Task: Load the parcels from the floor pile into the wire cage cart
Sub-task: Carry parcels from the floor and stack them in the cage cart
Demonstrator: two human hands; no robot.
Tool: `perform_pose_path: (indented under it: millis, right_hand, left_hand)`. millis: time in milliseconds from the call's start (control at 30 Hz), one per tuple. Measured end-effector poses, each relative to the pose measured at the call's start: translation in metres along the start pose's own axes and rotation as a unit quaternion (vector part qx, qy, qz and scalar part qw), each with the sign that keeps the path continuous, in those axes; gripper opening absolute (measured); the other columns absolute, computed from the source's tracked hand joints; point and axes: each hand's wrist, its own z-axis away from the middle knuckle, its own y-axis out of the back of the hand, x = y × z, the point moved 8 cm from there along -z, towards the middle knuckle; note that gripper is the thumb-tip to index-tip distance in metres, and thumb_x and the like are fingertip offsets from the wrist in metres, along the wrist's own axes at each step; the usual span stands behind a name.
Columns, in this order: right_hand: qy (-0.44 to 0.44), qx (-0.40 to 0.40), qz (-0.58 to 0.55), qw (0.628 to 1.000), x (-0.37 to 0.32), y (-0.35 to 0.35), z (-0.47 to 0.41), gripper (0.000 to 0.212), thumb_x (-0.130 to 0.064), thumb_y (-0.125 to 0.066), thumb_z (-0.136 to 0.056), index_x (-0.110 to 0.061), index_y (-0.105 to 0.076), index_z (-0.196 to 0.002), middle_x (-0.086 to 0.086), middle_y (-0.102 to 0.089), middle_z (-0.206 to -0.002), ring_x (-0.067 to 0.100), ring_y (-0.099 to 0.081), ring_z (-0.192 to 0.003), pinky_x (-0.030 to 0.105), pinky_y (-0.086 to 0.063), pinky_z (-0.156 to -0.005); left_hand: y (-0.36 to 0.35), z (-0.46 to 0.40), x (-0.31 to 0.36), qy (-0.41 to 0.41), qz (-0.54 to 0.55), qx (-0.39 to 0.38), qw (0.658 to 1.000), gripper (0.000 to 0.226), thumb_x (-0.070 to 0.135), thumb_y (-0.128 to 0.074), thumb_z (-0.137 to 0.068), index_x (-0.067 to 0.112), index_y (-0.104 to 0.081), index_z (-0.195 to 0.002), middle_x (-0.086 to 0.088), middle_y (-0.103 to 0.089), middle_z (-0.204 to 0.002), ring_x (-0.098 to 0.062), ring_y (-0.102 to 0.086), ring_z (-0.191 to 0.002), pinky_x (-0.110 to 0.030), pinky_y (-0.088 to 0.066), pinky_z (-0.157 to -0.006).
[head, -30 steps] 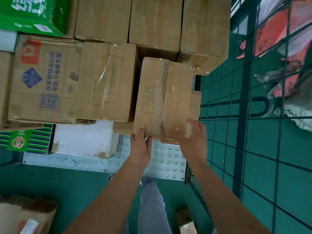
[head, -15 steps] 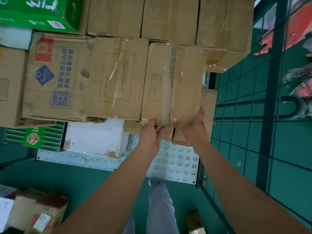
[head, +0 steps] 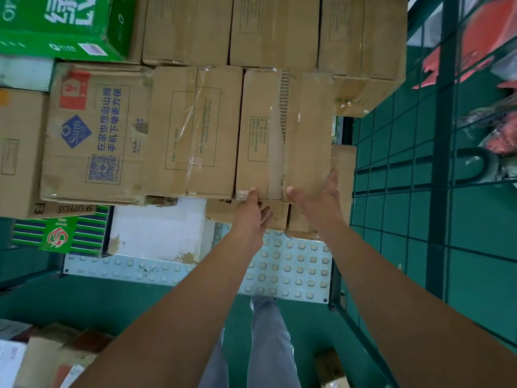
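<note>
Both arms stretched forward and up, bare to the elbows, reaching into the wire cage cart [head: 444, 169]. Left hand [head: 251, 212] under the near bottom edge of a brown parcel [head: 285, 135], thumb pressed on the lower left corner, fingers curled beneath and mostly out of sight. Right hand [head: 316, 197] cupped around the lower right corner, thumb along the bottom edge, fingers up the right side. Parcel gripped between the two, upright, with a torn strip down its face baring the corrugated layer. Set in a row with a taped box [head: 195, 130] touching its left side, a larger printed box [head: 95, 135] further left, more cardboard boxes stacked above, a green carton [head: 64, 26] at top left.

Beneath the held parcel, smaller boxes [head: 344, 177] half hidden by the hands. White box [head: 159, 228] and striped green box [head: 58, 236] on the studded cart floor [head: 291, 273], partly covered by the row above. Fine print on the parcel too blurred to read. Floor pile [head: 42, 354] cut off at the bottom left corner, blurred; another small parcel [head: 330, 368] near the feet, cropped. Red and grey bags [head: 500, 130] beyond the mesh, shapes unclear.
</note>
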Motion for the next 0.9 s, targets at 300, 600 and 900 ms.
perform_pose_path:
  millis: [300, 600, 900]
  right_hand:
    - [-0.066, 0.031, -0.154, 0.985, 0.038, -0.015, 0.089, 0.118, -0.055, -0.081, -0.081, -0.05, 0.007, -0.16, -0.004, -0.004, -0.172, 0.03, -0.021, -0.155, 0.054, -0.032, -0.116]
    - [-0.072, 0.049, -0.322, 0.943, 0.028, -0.016, 0.249, 0.092, -0.049, -0.075, -0.088, -0.051, -0.014, -0.157, -0.003, -0.045, -0.149, 0.023, -0.057, -0.129, 0.046, -0.051, -0.106]
    - [-0.094, 0.132, -0.499, 0.851, 0.057, -0.028, 0.409, 0.074, -0.042, -0.062, -0.101, -0.036, -0.019, -0.161, 0.002, -0.054, -0.136, 0.023, -0.066, -0.11, 0.041, -0.053, -0.104]
  left_hand:
    - [0.019, 0.059, -0.027, 0.022, -0.063, -0.037, 0.997, 0.025, 0.048, -0.06, -0.101, 0.023, -0.061, -0.102, -0.001, -0.066, -0.117, -0.015, -0.067, -0.106, -0.036, -0.058, -0.098]
    - [0.058, 0.176, -0.015, -0.012, -0.22, -0.118, 0.968, 0.031, 0.041, -0.061, -0.102, 0.017, -0.062, -0.121, -0.004, -0.067, -0.123, -0.018, -0.067, -0.11, -0.029, -0.059, -0.079]
    - [0.123, 0.27, -0.012, -0.044, -0.367, -0.206, 0.906, 0.038, 0.042, -0.057, -0.104, 0.016, -0.059, -0.131, -0.002, -0.068, -0.117, -0.016, -0.067, -0.102, -0.031, -0.059, -0.088]
